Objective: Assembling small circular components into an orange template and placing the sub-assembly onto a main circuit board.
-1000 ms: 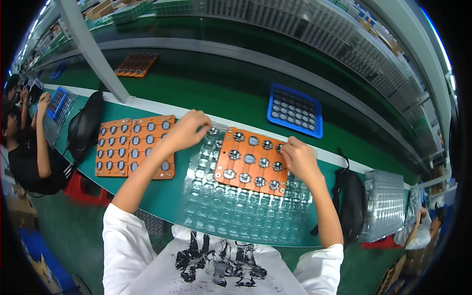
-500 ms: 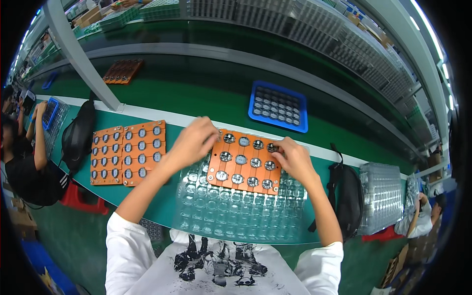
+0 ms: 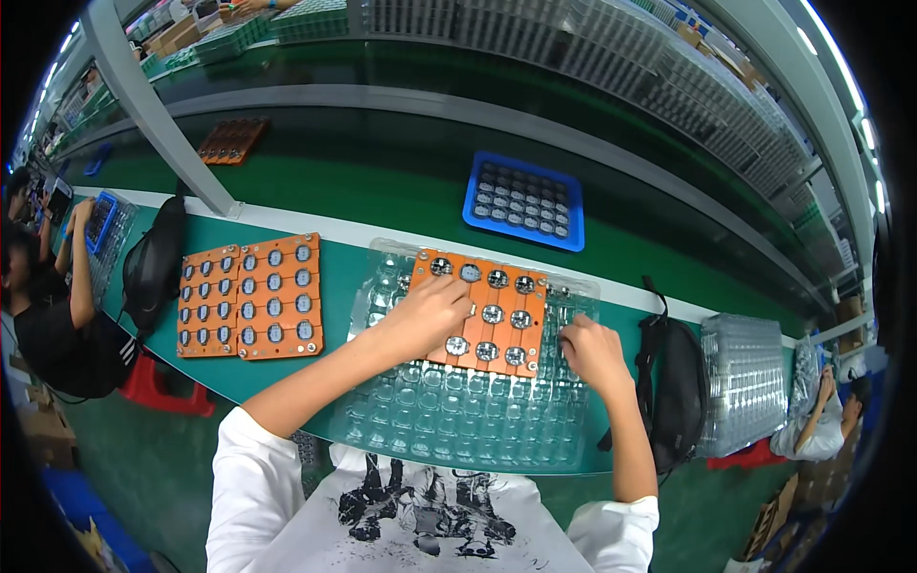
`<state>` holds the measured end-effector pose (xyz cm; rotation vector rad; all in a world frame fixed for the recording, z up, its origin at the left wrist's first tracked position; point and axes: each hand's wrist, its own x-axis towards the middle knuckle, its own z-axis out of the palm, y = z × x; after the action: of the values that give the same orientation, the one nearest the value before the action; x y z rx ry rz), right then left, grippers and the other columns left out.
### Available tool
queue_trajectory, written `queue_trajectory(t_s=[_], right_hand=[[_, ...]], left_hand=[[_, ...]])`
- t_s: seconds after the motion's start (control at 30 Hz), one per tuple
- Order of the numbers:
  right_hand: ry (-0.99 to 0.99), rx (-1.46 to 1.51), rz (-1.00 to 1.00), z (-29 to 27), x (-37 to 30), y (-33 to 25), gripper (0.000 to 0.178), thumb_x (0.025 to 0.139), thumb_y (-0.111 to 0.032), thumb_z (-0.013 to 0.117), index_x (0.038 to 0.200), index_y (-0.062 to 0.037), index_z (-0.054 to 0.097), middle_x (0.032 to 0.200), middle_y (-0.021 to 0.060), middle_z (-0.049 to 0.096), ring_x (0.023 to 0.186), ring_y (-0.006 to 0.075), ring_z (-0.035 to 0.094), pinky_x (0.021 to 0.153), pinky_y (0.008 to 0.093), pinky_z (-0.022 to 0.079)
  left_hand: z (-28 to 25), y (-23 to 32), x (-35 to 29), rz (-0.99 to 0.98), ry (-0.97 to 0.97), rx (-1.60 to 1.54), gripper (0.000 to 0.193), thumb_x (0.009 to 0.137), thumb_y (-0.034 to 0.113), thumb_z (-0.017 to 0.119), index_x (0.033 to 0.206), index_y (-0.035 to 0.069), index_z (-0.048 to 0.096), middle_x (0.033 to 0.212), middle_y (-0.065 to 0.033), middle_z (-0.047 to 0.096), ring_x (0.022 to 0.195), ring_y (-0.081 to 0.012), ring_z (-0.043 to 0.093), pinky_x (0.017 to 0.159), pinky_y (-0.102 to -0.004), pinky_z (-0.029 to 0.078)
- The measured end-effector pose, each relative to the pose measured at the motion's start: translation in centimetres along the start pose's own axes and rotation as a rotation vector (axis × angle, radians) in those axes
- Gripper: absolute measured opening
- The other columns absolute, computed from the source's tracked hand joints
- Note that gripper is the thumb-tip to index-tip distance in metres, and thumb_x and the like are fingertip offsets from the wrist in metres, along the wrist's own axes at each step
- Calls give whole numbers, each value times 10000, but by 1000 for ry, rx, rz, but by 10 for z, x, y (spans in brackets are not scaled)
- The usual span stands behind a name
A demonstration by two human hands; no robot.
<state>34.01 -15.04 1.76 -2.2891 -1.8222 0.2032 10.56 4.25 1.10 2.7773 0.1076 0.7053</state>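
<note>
An orange fixture board [image 3: 523, 354] with rows of round metallic parts lies on a clear plastic blister tray [image 3: 458, 420] in front of me. My left hand [image 3: 435, 315] reaches over the board's left part, fingers pinched together at the middle row and covering some of the round parts. What lies between those fingertips is hidden. Off the board's right edge, my right hand [image 3: 594, 351] hovers over or touches the clear tray with its fingers curled in. Anything inside that hand cannot be made out.
Two more filled orange boards [image 3: 250, 298] lie to the left. Beyond the table edge, a blue tray [image 3: 524, 202] of round parts sits on a green belt. Black bags [image 3: 672, 382] and stacked clear trays [image 3: 743, 382] stand at right. Co-workers sit on both sides.
My left hand has come from the board's upper left corner onto its middle row. My right hand has left the upper right parts, moving right and down. The blue tray has shifted left.
</note>
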Motion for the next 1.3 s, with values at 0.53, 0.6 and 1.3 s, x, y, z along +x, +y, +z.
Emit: queue_trajectory(t_s=[0.53, 0.6, 1.3], right_hand=[[212, -47, -407, 9, 112, -95, 50, 671, -19, 638, 703, 14, 659, 783, 163, 622, 731, 317, 657, 635, 403, 535], [195, -54, -432, 6, 115, -99, 49, 670, -22, 638, 701, 10, 657, 783, 160, 625, 734, 312, 657, 635, 403, 536], [446, 94, -239, -21, 83, -66, 420, 842, -177, 650, 1187, 51, 576, 1208, 222, 578, 1118, 384, 561, 938, 445, 462]], left_hand=[[-7, 2, 1, 7, -128, 166, 165, 664, 29, 650, 823, -7, 674, 905, -88, 628, 883, -254, 612, 790, -369, 463], [-1, 8, 2, -20, -57, 183, 168, 667, 46, 649, 828, 1, 666, 890, -90, 624, 880, -244, 603, 773, -354, 459], [-55, -4, 22, -186, 122, 42, 337, 848, 102, 609, 1148, -51, 588, 1181, -215, 585, 1130, -379, 544, 978, -452, 444]])
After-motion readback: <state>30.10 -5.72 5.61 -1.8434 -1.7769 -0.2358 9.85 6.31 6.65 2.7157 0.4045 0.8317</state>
